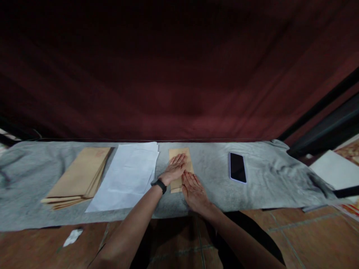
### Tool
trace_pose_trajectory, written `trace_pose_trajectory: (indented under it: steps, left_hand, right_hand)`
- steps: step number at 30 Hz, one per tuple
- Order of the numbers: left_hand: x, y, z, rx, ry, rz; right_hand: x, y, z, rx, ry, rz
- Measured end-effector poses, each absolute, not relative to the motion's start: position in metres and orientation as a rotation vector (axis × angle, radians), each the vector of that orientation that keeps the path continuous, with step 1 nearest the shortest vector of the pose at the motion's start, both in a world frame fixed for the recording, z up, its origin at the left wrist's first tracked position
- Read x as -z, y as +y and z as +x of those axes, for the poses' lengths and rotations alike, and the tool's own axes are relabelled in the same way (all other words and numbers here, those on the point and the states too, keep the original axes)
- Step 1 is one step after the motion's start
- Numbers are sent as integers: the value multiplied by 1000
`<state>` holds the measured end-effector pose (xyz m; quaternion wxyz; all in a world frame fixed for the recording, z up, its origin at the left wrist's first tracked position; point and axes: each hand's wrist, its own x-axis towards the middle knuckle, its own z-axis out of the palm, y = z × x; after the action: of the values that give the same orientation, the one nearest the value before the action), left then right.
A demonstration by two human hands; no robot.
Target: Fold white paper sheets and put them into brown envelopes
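Observation:
A small brown paper envelope (176, 184) lies flat on the grey cloth, its long side running away from me. My left hand (174, 169), with a dark band on the wrist, rests palm down across its upper and middle part, fingers stretched out. My right hand (195, 191) lies flat along its lower right edge, fingers extended and nearly touching the left hand. Both hands cover much of the envelope, so part of its surface is hidden. Neither hand grips anything.
White paper sheets (129, 172) lie left of the envelope. Further left is a stack of larger brown envelopes (81, 172). A phone (237, 167) with a purple edge lies to the right. Grey cloth (210, 160) covers the table before a dark red curtain (179, 93).

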<state>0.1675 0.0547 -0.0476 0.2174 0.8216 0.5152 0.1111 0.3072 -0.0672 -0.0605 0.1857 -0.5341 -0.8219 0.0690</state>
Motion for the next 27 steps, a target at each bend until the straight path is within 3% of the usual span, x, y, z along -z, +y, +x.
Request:
trace_pose_trajectory:
  steps: [8, 20, 27]
  left_hand:
    - [40, -25, 146, -626, 1263, 1868]
    - [47, -81, 134, -244, 1612, 2576]
    - [50, -85, 136, -208, 1849, 2594]
  right_hand:
    - [63, -67, 311, -231, -2217, -1596]
    - [62, -59, 357, -7, -2211, -1794]
    - [47, -68, 354, -3, -2168, -1653]
